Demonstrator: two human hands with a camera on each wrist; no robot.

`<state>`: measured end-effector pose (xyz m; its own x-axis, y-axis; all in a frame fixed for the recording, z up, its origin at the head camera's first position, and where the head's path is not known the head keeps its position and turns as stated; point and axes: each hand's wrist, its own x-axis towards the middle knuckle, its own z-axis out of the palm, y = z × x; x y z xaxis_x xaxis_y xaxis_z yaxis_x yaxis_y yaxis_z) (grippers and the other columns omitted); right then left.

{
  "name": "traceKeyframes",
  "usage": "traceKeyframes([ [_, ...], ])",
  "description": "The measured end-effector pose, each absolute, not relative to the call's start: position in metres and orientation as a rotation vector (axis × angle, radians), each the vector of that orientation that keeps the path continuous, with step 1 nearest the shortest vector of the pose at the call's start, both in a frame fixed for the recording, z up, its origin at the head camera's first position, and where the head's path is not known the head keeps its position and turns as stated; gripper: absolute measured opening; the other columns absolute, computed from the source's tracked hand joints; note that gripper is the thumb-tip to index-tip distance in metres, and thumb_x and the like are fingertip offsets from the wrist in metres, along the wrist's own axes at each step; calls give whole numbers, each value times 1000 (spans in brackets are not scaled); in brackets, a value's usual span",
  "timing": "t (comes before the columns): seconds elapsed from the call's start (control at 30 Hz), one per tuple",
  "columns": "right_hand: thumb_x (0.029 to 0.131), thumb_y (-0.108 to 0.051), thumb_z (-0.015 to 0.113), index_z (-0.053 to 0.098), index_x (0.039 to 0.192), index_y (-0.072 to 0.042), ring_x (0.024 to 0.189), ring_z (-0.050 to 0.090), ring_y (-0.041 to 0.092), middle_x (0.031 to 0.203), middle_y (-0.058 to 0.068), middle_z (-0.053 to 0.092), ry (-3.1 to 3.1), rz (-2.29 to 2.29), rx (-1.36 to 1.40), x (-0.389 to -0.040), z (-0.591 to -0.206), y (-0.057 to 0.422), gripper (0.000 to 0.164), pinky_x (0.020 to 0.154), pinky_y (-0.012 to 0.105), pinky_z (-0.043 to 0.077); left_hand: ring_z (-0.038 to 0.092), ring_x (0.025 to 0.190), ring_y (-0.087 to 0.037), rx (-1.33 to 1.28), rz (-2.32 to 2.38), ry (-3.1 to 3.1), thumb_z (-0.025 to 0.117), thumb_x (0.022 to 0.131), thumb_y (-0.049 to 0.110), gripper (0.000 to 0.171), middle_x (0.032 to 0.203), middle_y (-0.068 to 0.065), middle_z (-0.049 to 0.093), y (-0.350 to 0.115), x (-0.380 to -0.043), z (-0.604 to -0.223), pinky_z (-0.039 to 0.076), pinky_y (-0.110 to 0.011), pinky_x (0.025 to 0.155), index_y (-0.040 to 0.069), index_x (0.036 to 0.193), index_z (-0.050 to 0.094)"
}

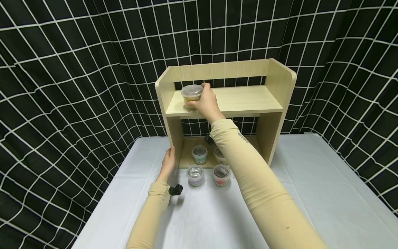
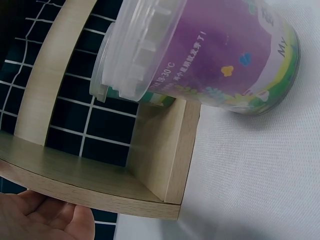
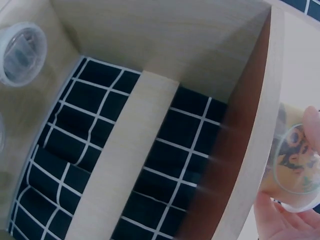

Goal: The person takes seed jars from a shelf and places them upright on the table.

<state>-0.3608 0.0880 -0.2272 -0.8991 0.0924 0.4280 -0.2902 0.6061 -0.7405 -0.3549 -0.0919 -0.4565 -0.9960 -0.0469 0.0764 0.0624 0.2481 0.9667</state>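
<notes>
One tub (image 1: 190,92), upright at the left end of the upper shelf (image 1: 248,98), is gripped side-on by the right hand (image 1: 207,103), while the left hand (image 1: 168,162), fingers loose, touches the rack (image 1: 175,136), likely to steady it.

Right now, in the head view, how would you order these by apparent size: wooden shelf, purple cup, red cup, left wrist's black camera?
Largest to smallest:
Wooden shelf
Purple cup and red cup, too alike to rank
Black camera
</notes>
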Motion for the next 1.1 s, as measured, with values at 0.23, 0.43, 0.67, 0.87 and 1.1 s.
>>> traceKeyframes([
  [0.23,69,-22,84,34,134,-4,119,44,25,127,15,47,-2309,1257,161,-359,-226,97,83,100,31,35,26,131,-38,-13,-1878,-2417,24,97,56,72,144,-23,30,-91,-354,-456,22,-50,105,2,143,28],
  [0.43,69,-23,84,36,132,-5,118,45,23,127,13,48,-2261,1252,160,-357,-226,108,81,99,27,35,26,131,-38,-23,-1853,-2411,24,97,57,73,144,-23,30,-91,-354,-457,22,-50,106,0,143,28],
  [0.67,69,-22,84,38,131,-4,110,52,22,124,11,50,-2186,1308,212,-354,-233,118,80,91,24,42,25,132,-38,-4,-1835,-2439,23,96,57,73,144,-22,29,-92,-353,-456,22,-50,106,2,143,28],
  [0.87,69,-20,84,38,132,-2,108,55,26,125,12,50,-2137,1362,246,-348,-244,130,80,89,28,45,26,131,-38,4,-1815,-2444,23,97,56,71,143,-23,31,-93,-354,-455,22,-49,106,1,142,30],
  [1.1,68,-22,85,37,133,-4,107,55,24,125,12,49,-2070,1394,264,-340,-247,144,83,89,27,45,24,132,-38,-3,-1828,-2444,23,96,58,75,145,-22,28,-94,-355,-458,20,-49,106,1,143,27],
])
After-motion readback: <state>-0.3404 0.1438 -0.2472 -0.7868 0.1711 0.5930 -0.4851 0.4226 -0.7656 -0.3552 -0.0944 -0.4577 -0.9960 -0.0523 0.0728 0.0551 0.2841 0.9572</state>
